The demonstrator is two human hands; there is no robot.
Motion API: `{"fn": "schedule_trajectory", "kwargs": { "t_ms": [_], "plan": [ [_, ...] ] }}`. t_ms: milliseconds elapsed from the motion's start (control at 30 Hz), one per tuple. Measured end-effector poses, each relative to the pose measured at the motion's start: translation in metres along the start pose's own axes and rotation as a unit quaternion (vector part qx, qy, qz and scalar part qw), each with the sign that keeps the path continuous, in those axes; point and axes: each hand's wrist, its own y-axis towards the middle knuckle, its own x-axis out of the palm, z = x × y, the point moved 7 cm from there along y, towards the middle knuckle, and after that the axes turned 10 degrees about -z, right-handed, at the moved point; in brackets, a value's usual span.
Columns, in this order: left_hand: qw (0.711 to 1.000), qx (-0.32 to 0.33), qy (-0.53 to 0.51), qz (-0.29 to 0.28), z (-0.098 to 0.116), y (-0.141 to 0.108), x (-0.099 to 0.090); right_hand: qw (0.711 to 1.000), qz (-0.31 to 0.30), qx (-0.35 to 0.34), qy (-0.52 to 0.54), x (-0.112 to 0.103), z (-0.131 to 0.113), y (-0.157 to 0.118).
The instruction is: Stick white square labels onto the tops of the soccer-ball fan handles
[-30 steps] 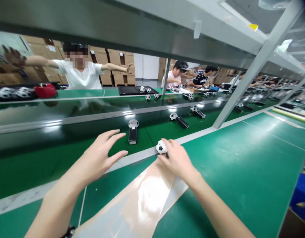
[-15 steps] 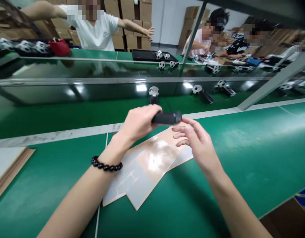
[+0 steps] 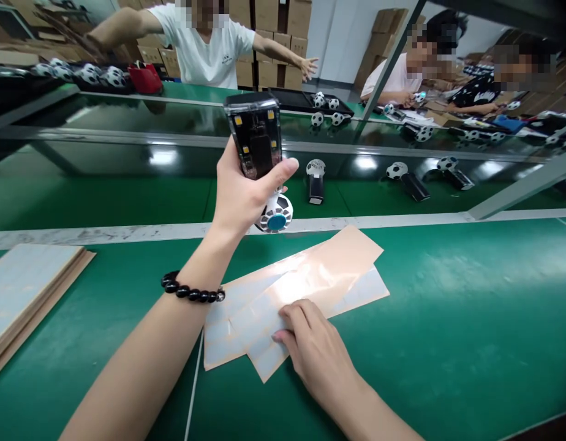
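Note:
My left hand [image 3: 241,190] is closed around a black handheld device with a soccer-ball head [image 3: 258,138], raised above the bench's far edge. Its clear-cased end, with several small yellow squares inside, points up, and the black-and-white ball with a teal centre hangs below my fingers. Low over the overlapping sticker sheets [image 3: 342,257] is my right hand [image 3: 315,349], palm down. Its fingers are bent, with a small gap between thumb and forefinger. The fingertips are at the upper sheet's surface; whether they lift any of it I cannot make out.
A stack of sheets [image 3: 30,288] lies at the left on the green bench [image 3: 448,318]. Beyond a pale rail [image 3: 173,231], similar soccer-ball devices [image 3: 316,180] lie on the green belt. A slanted metal post [image 3: 526,177] stands at the right. Co-workers are across the belt.
My left hand has turned the device from lying level to upright and raised it leftward. My right hand has left its end and come down to the sheets. The view has shifted left.

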Motion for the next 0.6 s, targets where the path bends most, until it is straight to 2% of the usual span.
{"fn": "schedule_trajectory", "kwargs": {
  "t_ms": [167, 300, 333, 400, 500, 533, 600],
  "plan": [
    [1.000, -0.015, -0.013, 0.003, -0.001, 0.000, -0.002, 0.999, -0.017, 0.013, 0.046, 0.003, 0.002, 0.002],
    [0.999, 0.003, -0.032, -0.003, 0.007, -0.002, 0.000, 0.993, -0.031, 0.027, 0.113, -0.009, 0.005, -0.002],
    [0.999, 0.010, -0.030, -0.005, 0.010, -0.003, 0.000, 0.986, -0.044, 0.030, 0.156, -0.011, 0.007, -0.003],
    [0.999, 0.027, -0.020, -0.010, 0.016, -0.005, 0.000, 0.946, -0.098, 0.030, 0.307, -0.012, 0.014, -0.003],
    [0.998, 0.059, 0.012, -0.022, 0.025, -0.009, -0.002, 0.840, -0.164, 0.020, 0.517, -0.026, 0.018, 0.010],
    [0.997, 0.069, 0.025, -0.022, 0.028, -0.010, -0.004, 0.826, -0.161, 0.013, 0.541, -0.040, 0.017, 0.019],
    [0.993, 0.095, 0.065, -0.025, 0.036, -0.012, -0.009, 0.825, -0.123, -0.011, 0.552, -0.079, 0.007, 0.038]
  ]
}}
